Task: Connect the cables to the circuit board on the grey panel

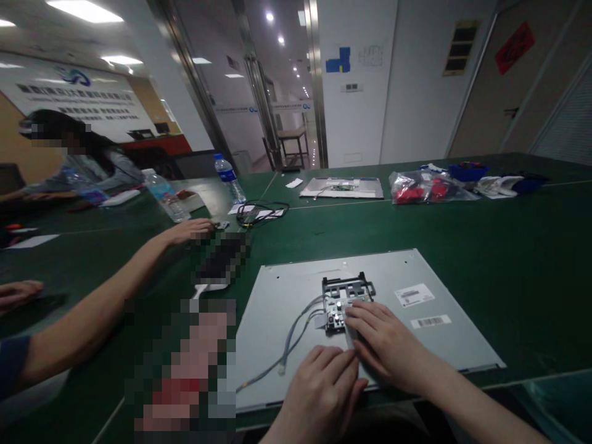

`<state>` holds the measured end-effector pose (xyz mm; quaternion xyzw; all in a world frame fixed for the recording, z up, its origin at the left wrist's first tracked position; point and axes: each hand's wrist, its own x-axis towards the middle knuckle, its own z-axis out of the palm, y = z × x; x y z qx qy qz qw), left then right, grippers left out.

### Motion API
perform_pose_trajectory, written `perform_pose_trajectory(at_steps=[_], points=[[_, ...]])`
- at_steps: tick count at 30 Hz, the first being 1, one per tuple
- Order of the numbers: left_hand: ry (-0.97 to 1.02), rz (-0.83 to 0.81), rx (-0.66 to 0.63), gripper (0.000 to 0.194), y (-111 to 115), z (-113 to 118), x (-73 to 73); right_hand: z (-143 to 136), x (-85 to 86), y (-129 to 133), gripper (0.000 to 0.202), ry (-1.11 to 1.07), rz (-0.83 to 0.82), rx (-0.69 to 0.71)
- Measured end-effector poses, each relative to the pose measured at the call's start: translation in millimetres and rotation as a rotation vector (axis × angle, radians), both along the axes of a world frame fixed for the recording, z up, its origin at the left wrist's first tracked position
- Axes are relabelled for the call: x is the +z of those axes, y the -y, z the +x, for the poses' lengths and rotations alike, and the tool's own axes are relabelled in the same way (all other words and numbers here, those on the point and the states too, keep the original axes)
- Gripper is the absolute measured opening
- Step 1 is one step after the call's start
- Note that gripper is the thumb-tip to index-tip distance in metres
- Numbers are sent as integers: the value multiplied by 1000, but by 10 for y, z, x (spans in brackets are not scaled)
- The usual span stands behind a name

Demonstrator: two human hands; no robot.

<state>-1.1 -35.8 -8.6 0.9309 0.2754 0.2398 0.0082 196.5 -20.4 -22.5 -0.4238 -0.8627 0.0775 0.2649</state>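
A flat grey metal panel (pixel 296 296) lies in front of me on the green table, with two white labels on its right part. On its middle sits a black bracket with a small circuit board (pixel 337 308), and grey cables (pixel 289 342) run from it to the lower left. My right hand (pixel 386 345) rests at the board's lower right edge, fingers bent over it. Just below, my left hand (pixel 326 385) has its fingers closed near a pale strip (pixel 349 338); what it grips is hidden by the fingers.
Another person's arm (pixel 106 302) reaches in from the left beside a pixelated area. Bottles (pixel 229 177), a coiled black cable (pixel 263 213), a second panel (pixel 342 188) and a plastic bag with red items (pixel 428 188) stand or lie farther back on the table (pixel 531 246).
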Motion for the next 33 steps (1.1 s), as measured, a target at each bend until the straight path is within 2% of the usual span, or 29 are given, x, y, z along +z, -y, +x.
perform_pose_trajectory(at_steps=[8, 20, 33], points=[[50, -14, -9, 18, 22, 9, 69, -3, -9, 6, 39, -1, 6, -12], [-140, -41, 91, 43, -18, -16, 10, -30, -17, 18, 38, -2, 71, -35], [-92, -64, 90, 36, 11, 4, 10, -53, -33, 32, 42, -6, 52, -33]])
